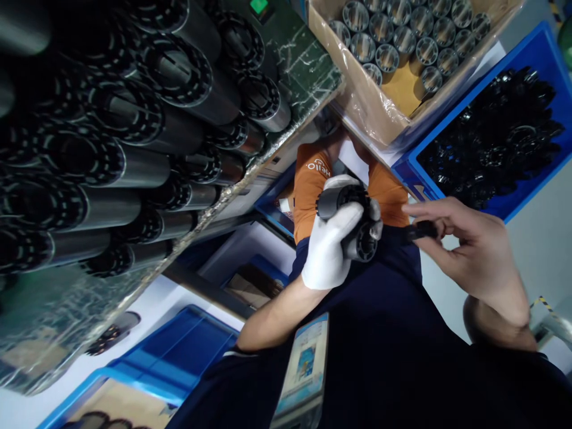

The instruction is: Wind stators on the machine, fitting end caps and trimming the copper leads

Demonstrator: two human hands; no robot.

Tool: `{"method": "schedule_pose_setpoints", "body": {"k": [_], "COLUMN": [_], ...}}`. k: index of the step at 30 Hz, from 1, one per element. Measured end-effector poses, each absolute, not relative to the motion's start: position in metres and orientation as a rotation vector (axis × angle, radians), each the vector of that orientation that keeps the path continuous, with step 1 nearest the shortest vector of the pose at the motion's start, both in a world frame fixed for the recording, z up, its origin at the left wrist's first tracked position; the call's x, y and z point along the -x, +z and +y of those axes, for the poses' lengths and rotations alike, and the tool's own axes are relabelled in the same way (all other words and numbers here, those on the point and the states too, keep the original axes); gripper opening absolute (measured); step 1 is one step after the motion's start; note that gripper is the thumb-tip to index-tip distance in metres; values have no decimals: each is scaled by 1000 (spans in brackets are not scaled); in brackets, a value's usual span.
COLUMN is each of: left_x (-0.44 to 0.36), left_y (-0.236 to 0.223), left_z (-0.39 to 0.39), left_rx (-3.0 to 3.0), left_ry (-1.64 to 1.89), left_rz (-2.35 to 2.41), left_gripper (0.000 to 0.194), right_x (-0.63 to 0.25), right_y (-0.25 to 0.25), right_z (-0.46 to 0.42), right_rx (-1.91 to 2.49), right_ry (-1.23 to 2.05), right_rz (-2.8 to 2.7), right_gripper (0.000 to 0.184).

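Observation:
My left hand [333,238], in a white glove, is closed around two short dark grey metal cylinders in front of my lap. The upper cylinder [329,202] lies on its side, and the lower one [360,245] shows a black slotted ring in its end. Parts of both are hidden by the gloved fingers. To the right, my bare right hand [469,244] pinches a small black plastic part [422,231] between thumb and fingers, apart from the cylinders. Its exact shape is blurred and partly covered.
Many slotted-end cylinders [147,113] stand on the green bench [308,59] at left. A cardboard box [366,113] of metal cylinders is at the top. Beside it, a blue bin [411,158] holds black plastic parts. Another blue bin [179,339] lies lower left.

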State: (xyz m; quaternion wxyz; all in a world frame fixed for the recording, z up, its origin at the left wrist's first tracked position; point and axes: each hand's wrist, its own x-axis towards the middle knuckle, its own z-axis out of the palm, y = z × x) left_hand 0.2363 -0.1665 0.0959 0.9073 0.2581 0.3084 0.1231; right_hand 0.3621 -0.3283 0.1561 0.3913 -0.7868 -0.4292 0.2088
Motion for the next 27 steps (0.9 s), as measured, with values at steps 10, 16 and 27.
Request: {"method": "schedule_pose_setpoints", "body": {"k": [10, 16, 27], "left_x": [-236, -240, -242], "left_y": [113, 116, 113], "left_z": [-160, -159, -164], "left_rx": [-599, -645, -666], "left_ry": [350, 320, 362], "left_rz": [758, 807, 792], "left_gripper": [51, 52, 36], "right_x": [-341, -335, -333], "right_y": [152, 142, 134], "right_z": [-322, -306, -297], "right_rx": [1809, 1804, 1818], "right_ry": [400, 229, 79], "right_rz": [-1115, -1146, -1095], "right_gripper": [64, 57, 22]}}
